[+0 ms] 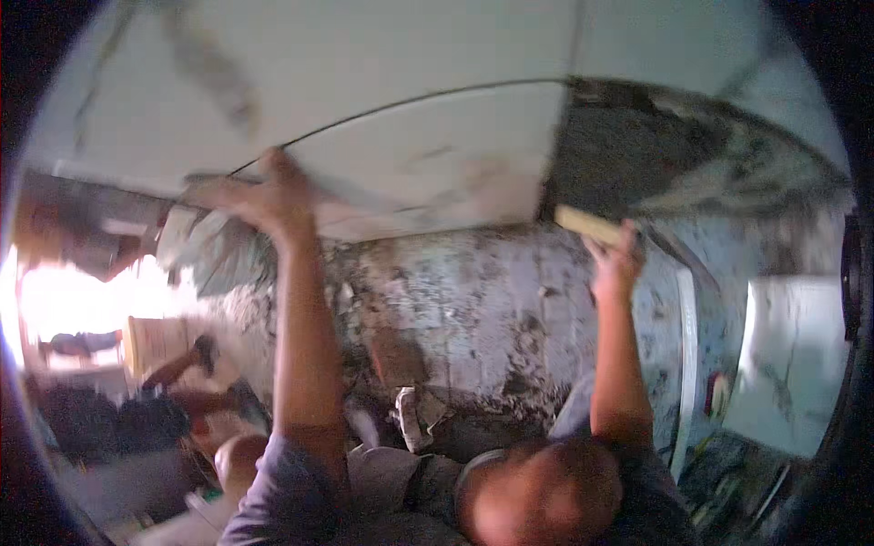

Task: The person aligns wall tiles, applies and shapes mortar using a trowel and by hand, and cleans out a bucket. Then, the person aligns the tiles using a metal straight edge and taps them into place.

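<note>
My left hand [264, 205] lies against the left end of a pale marbled tile [446, 168], fingers spread and thumb up, blurred by motion. This tile sits below larger marbled tiles [419, 45], with a thin dark joint between them. To its right, my right hand [619, 259] is closed around a short pale yellow bar [587, 226], which tilts down to the right. What the bar belongs to does not show. Its left end is close to the tile's lower right corner, beside a bare dark mortar patch [628, 150].
Below the tile runs a rough, stained wall [455, 309]. A broken whitish piece [414, 419] lies at its foot. A pale upright strip [685, 364] and a marbled slab [787, 364] stand at right. Dark clothing [100, 423] and a blurred rounded shape [542, 491] show low down.
</note>
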`<state>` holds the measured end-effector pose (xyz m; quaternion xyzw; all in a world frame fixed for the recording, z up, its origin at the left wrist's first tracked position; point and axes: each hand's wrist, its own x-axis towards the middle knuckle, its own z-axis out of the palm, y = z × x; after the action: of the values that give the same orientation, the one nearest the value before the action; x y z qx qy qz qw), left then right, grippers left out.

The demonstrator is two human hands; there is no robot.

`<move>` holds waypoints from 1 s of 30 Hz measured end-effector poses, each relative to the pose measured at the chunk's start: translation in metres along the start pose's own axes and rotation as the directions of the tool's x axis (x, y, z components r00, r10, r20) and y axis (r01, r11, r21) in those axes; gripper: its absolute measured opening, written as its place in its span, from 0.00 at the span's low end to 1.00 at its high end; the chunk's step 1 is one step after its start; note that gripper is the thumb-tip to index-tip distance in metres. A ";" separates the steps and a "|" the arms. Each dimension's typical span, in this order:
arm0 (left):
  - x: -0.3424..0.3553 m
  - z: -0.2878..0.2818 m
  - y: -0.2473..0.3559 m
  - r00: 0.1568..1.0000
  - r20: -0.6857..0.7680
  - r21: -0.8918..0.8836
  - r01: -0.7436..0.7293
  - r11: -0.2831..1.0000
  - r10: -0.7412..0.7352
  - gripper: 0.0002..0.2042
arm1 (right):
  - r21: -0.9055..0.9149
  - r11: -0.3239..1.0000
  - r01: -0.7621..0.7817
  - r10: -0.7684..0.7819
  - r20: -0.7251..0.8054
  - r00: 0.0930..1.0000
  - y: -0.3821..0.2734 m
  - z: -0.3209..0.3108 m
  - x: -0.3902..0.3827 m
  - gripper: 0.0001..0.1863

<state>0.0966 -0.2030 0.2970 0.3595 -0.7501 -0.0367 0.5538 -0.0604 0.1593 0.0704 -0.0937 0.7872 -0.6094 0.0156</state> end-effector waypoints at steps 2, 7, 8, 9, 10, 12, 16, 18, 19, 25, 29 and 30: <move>-0.008 0.000 0.006 0.999 0.011 0.010 0.030 0.999 -0.030 0.60 | 0.535 0.775 -0.336 0.354 0.073 0.932 -0.005 -0.020 -0.008 0.43; -0.062 0.002 0.068 0.978 0.194 -0.172 -0.043 0.984 0.077 0.52 | 0.569 0.693 -0.443 0.574 -0.063 0.817 -0.042 -0.026 -0.045 0.31; -0.072 0.001 0.078 0.961 0.221 -0.299 -0.097 0.949 0.168 0.49 | 0.513 0.725 -0.460 0.549 -0.026 0.836 -0.048 -0.029 -0.053 0.30; -0.081 -0.004 0.084 0.915 0.243 -0.363 -0.222 0.905 0.322 0.46 | 0.450 0.765 -0.460 0.531 -0.038 0.846 -0.052 -0.034 -0.060 0.30; -0.084 -0.008 0.082 0.843 0.263 -0.430 -0.333 0.839 0.470 0.44 | 0.386 0.786 -0.483 0.516 0.021 0.856 -0.055 -0.041 -0.065 0.29; -0.075 -0.012 0.061 0.708 0.267 -0.512 -0.470 0.719 0.653 0.37 | 0.289 0.817 -0.499 0.509 0.045 0.859 -0.057 -0.057 -0.071 0.28; -0.028 -0.021 -0.014 0.354 0.270 -0.383 -0.814 0.437 0.895 0.33 | -0.055 0.864 -0.501 0.504 0.112 0.856 -0.064 -0.081 -0.086 0.23; -0.001 -0.029 -0.058 0.353 0.267 -0.329 -0.841 0.429 0.897 0.33 | -0.217 0.847 -0.485 0.521 0.165 0.837 -0.078 -0.082 -0.100 0.40; 0.010 -0.034 -0.078 0.341 0.280 -0.279 -0.865 0.416 0.897 0.33 | -0.277 0.856 -0.437 0.495 0.191 0.848 -0.087 -0.080 -0.109 0.32; 0.028 -0.086 -0.158 0.753 0.355 -0.231 -0.504 0.832 0.554 0.36 | -0.642 0.763 0.070 0.444 0.600 0.666 -0.155 -0.045 -0.137 0.15; 0.025 -0.094 -0.156 0.949 0.185 -0.297 -0.195 0.935 0.256 0.38 | -0.602 0.488 0.632 0.465 0.792 0.395 -0.166 0.012 -0.145 0.16; 0.024 -0.092 -0.148 0.960 0.209 -0.320 -0.112 0.941 0.186 0.35 | -0.561 0.529 0.637 0.414 0.825 0.384 -0.168 0.024 -0.150 0.16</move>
<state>0.2463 -0.2943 0.2849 0.2043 -0.8211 -0.1523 0.5107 0.1116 0.1206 0.2126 -0.4702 0.8110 0.0122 0.3479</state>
